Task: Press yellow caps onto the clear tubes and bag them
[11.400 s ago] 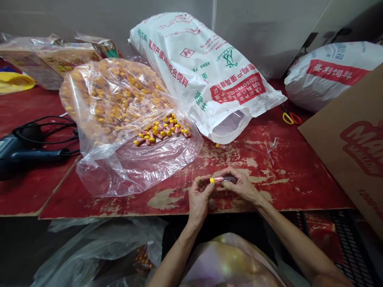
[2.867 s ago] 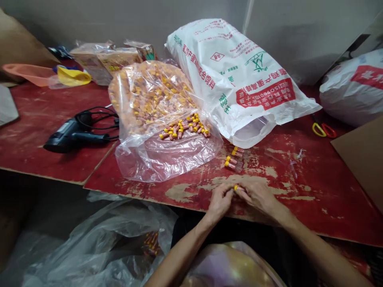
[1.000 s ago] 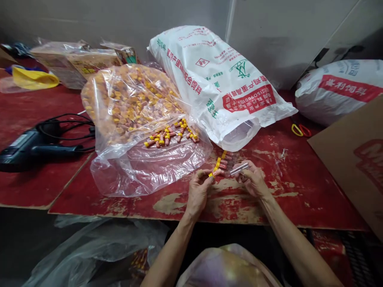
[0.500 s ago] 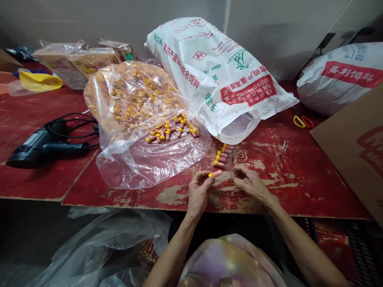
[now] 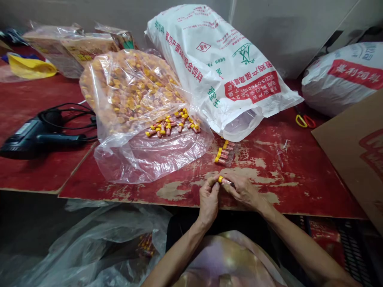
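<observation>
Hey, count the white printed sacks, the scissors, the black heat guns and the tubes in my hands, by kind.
White printed sacks: 2
Scissors: 1
Black heat gun: 1
Yellow-capped tube, pinched between left hand and right hand: 1
Total: 5

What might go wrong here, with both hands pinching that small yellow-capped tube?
The yellow-capped tube sits in a fingertip grip between left hand and right hand near the front edge of the table; a slip may send it off. The loose tubes lying just beyond could be knocked and roll.
</observation>
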Demonstrator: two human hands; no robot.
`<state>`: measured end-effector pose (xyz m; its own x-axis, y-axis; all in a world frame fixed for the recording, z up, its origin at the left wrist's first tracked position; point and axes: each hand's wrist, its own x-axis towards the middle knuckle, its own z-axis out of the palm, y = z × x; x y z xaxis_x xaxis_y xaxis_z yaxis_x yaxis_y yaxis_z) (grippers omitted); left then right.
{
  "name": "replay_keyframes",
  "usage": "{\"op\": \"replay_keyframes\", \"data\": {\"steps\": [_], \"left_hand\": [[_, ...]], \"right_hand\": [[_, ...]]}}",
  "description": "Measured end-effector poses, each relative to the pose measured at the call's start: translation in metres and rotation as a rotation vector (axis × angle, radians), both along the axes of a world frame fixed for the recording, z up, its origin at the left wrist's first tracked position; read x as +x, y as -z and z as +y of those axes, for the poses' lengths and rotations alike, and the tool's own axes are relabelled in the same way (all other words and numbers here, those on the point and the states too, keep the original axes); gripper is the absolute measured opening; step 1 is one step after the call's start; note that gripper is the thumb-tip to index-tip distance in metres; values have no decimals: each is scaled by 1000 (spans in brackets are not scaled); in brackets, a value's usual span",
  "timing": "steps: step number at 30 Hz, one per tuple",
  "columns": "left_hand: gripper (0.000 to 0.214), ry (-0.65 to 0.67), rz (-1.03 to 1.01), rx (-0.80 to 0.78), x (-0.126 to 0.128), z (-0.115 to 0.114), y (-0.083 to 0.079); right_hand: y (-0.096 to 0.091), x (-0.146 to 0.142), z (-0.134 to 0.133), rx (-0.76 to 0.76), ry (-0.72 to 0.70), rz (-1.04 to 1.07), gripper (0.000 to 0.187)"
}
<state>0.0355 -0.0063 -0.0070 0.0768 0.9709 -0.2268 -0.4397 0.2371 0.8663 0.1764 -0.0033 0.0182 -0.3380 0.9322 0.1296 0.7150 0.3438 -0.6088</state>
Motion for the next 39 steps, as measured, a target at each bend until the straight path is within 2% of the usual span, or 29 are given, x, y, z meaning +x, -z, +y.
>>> {"op": "replay_keyframes", "data": {"steps": [3,5,7,8,10,13,16,17,19,21,24,27,30,32,34,35,37,39], "left_hand": [[23,24,-14,-23,2,-2,4],[20,145,67,20,-1,3,4],[20,288,228,130,-9,11,1],[21,312,336,196,-14,18,-1],[21,230,574,320,-26,36,-6],[18,-9,930,411,-44,81,-14],[23,-111,1349,433,-59,146,-20],[25,-123,1429,436,-62,169,-22],[28,-124,1510,457,-66,212,-24],[31,-100,1540,483,-66,245,-25],[32,-39,1586,502,-65,271,-21],[32,11,1625,492,-69,276,-18],[21,-39,1567,434,-79,272,-19],[8,-152,1348,333,-87,264,-22],[6,-237,1142,234,-94,251,-24],[7,-249,1068,199,-97,242,-25],[10,-250,848,133,-100,219,-26],[18,-227,464,38,-99,192,-26]], "right_hand": [[6,-5,0,-17,88,-105,23],[3,-2,5,-87,99,-195,24],[-4,3,11,-152,59,-333,25],[-8,5,15,-175,37,-427,24],[-14,6,22,-206,19,-621,24],[-17,4,32,-216,21,-746,24],[-13,2,38,-178,19,-706,26],[-10,2,38,-143,19,-673,25],[1,0,37,0,24,-574,23],[15,-5,33,212,47,-501,22],[35,-16,26,488,137,-511,27],[35,-12,30,599,220,-482,31],[16,16,60,601,294,-416,30],[2,39,97,545,363,-425,29],[-6,58,139,310,372,-583,29],[-8,65,159,190,355,-659,29],[-8,72,194,101,334,-697,30],[-6,74,215,79,331,-689,31]]}}
